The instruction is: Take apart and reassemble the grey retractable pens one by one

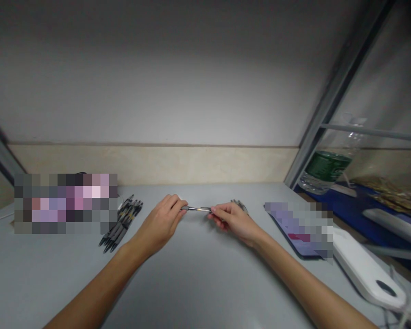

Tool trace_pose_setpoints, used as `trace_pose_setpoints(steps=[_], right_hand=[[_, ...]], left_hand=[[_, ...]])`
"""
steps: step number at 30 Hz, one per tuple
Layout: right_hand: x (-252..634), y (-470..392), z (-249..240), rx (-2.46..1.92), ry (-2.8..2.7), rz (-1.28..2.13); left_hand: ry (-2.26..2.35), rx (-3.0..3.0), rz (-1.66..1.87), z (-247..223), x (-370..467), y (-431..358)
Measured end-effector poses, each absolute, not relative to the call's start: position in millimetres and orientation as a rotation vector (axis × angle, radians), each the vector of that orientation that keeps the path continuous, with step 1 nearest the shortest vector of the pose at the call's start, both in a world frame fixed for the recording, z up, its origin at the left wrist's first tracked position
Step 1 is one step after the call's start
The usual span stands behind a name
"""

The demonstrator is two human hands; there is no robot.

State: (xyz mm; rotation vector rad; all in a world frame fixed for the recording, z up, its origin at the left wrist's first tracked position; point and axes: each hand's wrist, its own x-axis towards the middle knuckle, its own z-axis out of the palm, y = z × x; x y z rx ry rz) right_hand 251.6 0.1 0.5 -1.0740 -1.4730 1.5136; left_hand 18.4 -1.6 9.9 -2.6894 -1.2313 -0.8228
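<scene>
A pen [199, 209] with a dark grip and a clear or silvery barrel lies level between my hands, above the grey table. My left hand [165, 218] pinches its left, dark end with thumb and fingers. At the other end, my right hand [233, 220] holds the pen between thumb and fingertips. To the left of my left hand is a pile of dark pens [120, 226], lying roughly side by side. Several more pens [240, 205] show just behind my right hand, which partly hides them.
On the right of the grey table [198, 283] lie a partly blurred-out phone-like slab [291, 230] and a white oblong device [366, 269] with cables. Pixelated pink and dark items [68, 203] stand at the left. Beyond the metal frame [342, 87] is a green-labelled bottle [329, 164].
</scene>
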Motion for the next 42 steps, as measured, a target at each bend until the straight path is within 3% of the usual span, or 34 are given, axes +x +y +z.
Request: trace_pose_setpoints(steps=[4, 10, 15, 21, 25, 29, 36, 42], right_hand=[[249, -3, 2, -1.041, -1.391, 1.605], [239, -11, 8, -1.064, -1.361, 1.493], [238, -10, 4, -1.069, -1.534, 1.196], [249, -10, 6, -0.962, -1.909, 0.591], [252, -10, 8, -0.959, -1.957, 0.462], [253, -5, 2, -1.116, -1.848, 0.534], [251, 0, -1, -1.035, -1.484, 1.048], [251, 1, 0, -1.016, -1.447, 0.973]], left_hand=[[-1.230, -2.551, -0.598, 12, 20, -3], [-1.301, -2.459, -0.568, 9, 20, -3], [-1.434, -2.517, -0.654, 4, 24, -3], [-1.598, -2.697, -0.836, 2, 24, -3], [-1.653, -2.809, -0.974, 4, 24, -4], [-1.602, -2.728, -1.240, 6, 20, -3], [-1.611, -2.686, -1.516, 10, 16, -1], [-1.801, -2.740, -1.937, 4, 20, 4]])
